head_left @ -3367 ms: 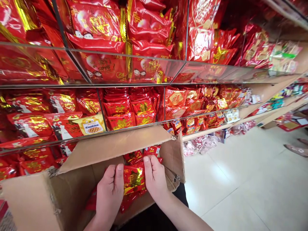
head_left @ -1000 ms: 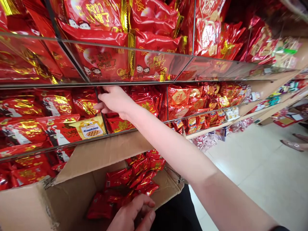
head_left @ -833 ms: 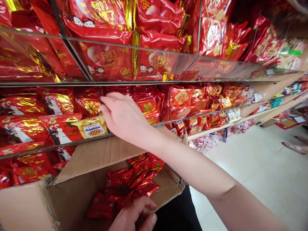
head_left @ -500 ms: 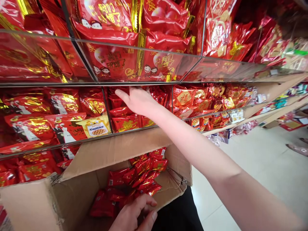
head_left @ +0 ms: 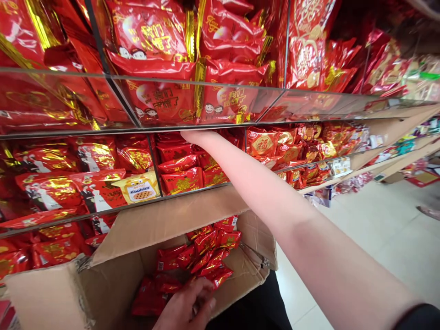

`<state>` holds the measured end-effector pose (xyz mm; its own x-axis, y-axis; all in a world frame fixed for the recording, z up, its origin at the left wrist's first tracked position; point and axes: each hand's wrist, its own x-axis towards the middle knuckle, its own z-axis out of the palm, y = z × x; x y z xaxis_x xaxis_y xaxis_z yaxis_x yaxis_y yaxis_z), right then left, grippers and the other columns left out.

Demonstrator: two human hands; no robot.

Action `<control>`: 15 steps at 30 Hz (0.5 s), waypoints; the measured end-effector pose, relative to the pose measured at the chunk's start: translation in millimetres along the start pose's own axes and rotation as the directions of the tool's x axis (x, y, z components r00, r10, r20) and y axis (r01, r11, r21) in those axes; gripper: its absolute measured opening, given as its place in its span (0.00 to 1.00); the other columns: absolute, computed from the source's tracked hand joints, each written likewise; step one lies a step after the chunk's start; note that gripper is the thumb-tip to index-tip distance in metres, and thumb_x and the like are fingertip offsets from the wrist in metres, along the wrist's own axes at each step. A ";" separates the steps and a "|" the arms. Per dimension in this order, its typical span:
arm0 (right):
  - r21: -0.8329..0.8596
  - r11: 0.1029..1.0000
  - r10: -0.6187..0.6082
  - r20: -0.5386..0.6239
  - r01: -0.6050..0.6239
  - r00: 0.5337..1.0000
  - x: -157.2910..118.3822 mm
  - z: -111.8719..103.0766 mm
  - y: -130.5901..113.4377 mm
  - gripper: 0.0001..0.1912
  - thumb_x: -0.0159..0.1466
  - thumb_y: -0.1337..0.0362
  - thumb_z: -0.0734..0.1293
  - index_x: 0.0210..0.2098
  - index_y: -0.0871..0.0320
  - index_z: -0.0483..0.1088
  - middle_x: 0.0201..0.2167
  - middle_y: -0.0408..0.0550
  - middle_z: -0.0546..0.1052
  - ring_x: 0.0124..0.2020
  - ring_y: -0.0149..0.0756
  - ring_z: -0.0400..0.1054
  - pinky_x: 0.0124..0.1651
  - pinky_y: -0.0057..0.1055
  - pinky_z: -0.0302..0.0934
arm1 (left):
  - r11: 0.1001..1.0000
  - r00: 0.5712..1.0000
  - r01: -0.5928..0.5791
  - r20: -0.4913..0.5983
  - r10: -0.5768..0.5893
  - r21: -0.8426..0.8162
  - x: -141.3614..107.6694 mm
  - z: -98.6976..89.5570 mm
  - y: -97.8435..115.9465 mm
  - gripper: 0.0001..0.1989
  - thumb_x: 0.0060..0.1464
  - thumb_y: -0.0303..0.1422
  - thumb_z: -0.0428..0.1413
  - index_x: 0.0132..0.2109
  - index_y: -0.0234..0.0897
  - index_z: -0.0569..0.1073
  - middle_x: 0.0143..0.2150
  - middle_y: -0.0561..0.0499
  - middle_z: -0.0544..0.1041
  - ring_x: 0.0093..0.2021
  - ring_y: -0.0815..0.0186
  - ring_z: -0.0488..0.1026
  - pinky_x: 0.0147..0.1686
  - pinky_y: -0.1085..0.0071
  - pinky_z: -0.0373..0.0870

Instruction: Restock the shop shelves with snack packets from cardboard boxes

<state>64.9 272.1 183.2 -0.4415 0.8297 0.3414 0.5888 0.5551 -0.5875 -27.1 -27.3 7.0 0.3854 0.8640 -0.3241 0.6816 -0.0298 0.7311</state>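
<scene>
My right hand [head_left: 197, 137] reaches into a middle shelf compartment, just under the ledge above. Its fingers are hidden inside, so whatever they touch or hold does not show. Below the wrist, red snack packets with gold print [head_left: 182, 180] are stacked in that compartment. Down at the open cardboard box [head_left: 137, 222], my left hand [head_left: 187, 302] is over the near side of the contents. The fingers are curled, with a gap to the thumb and nothing visible between them. Right beside its fingertips lie loose small red packets [head_left: 206, 256] in the box.
A clear plastic front [head_left: 220, 103] guards the upper shelf of larger red bags [head_left: 147, 32]. Thin dividers separate the compartments. A yellow cookie packet [head_left: 139, 187] sits left of the reached compartment. Pale floor tiles [head_left: 371, 238] lie at the right, with part of a person's shoe at the edge.
My right hand has gone deeper into the compartment, its fingers passing out of sight. My left hand has shifted slightly left, closer to the packets. The view has tilted up a little.
</scene>
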 end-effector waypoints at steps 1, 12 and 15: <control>-0.006 1.000 -0.003 -0.003 0.002 1.000 1.1 -1.9 -0.9 0.19 0.67 0.59 0.51 0.48 0.58 0.66 0.53 0.46 0.69 0.56 0.36 0.60 0.62 0.43 0.45 | 0.994 0.999 0.031 -0.045 -0.027 0.105 2.7 -3.1 -6.8 0.15 0.56 0.37 0.44 0.46 0.40 0.70 0.40 0.47 0.78 0.41 0.61 0.74 0.42 0.68 0.68; -0.201 0.972 -0.119 0.030 0.123 0.992 -64.8 -25.9 -20.4 0.19 0.67 0.57 0.53 0.51 0.55 0.65 0.54 0.49 0.68 0.59 0.40 0.56 0.63 0.48 0.44 | 0.804 0.922 0.385 -0.225 -0.316 0.453 10.5 -31.5 -84.9 0.26 0.46 0.24 0.47 0.54 0.40 0.67 0.63 0.45 0.61 0.56 0.57 0.65 0.53 0.62 0.60; -0.202 0.964 -0.188 -0.073 0.170 0.979 -129.6 -29.2 -29.8 0.26 0.65 0.50 0.54 0.55 0.60 0.62 0.60 0.56 0.60 0.64 0.46 0.46 0.63 0.53 0.40 | 0.830 0.898 0.425 -0.283 -0.337 0.362 8.8 -31.3 -83.9 0.21 0.51 0.28 0.43 0.52 0.38 0.68 0.54 0.42 0.71 0.51 0.57 0.70 0.48 0.61 0.65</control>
<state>124.4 149.8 177.8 -0.4941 0.7123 0.4984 0.6293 0.6886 -0.3603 -100.3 -1.5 -38.4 -0.0595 0.9280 -0.3678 0.9543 0.1610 0.2517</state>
